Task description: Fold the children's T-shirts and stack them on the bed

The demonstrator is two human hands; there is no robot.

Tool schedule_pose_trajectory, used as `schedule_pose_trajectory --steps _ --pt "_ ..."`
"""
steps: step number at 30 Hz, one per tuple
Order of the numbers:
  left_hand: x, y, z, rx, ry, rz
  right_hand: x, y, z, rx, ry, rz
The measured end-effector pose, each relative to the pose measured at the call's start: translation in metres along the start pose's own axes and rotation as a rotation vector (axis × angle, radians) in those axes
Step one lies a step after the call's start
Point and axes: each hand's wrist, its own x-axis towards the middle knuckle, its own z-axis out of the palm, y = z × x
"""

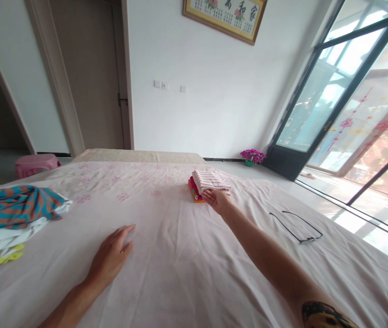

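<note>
A small stack of folded clothes lies on the pale bedsheet (pixel 159 255), ahead and a little to the right. On top is a folded white cloth with red stripes (pixel 212 180); red and orange folded cloth (pixel 194 190) shows beneath it. My right hand (pixel 217 200) is at the near edge of the striped cloth, palm turned up, fingers at its underside and holding that edge. Low over the sheet, left of the middle, my left hand (pixel 113 250) is open and holds nothing, its thumb apart from the fingers.
At the left lies a loose heap of clothes (pixel 16 207), teal and orange striped on top, white and yellow below. Black-framed glasses (pixel 303 232) rest on the sheet at right. Beyond the bed are a pink stool (pixel 38 164), purple flowers (pixel 252 156) and a glass door (pixel 320 100).
</note>
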Motion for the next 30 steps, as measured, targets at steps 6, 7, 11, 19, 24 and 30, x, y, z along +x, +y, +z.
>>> schedule_pose_trajectory --steps 6,7,11,19,24,30 --pt "0.001 -0.001 0.000 -0.002 -0.014 0.013 -0.008 -0.022 0.006 -0.429 -0.133 -0.431" --pt "0.001 0.000 0.000 -0.002 -0.012 0.018 -0.001 -0.030 0.009 -0.581 -0.078 -0.575" --pt "0.002 0.000 -0.002 0.008 -0.004 0.035 0.035 -0.053 0.018 -1.398 0.052 -0.822" --pt "0.005 -0.002 0.000 -0.008 -0.038 0.046 0.078 -0.031 0.013 -1.940 -0.228 -0.627" --pt "0.007 0.002 -0.002 -0.034 -0.026 0.030 0.085 -0.015 0.010 -1.931 -0.168 -0.650" --pt "0.010 0.014 -0.010 -0.074 -0.020 0.005 0.087 -0.015 0.012 -1.897 -0.125 -0.682"
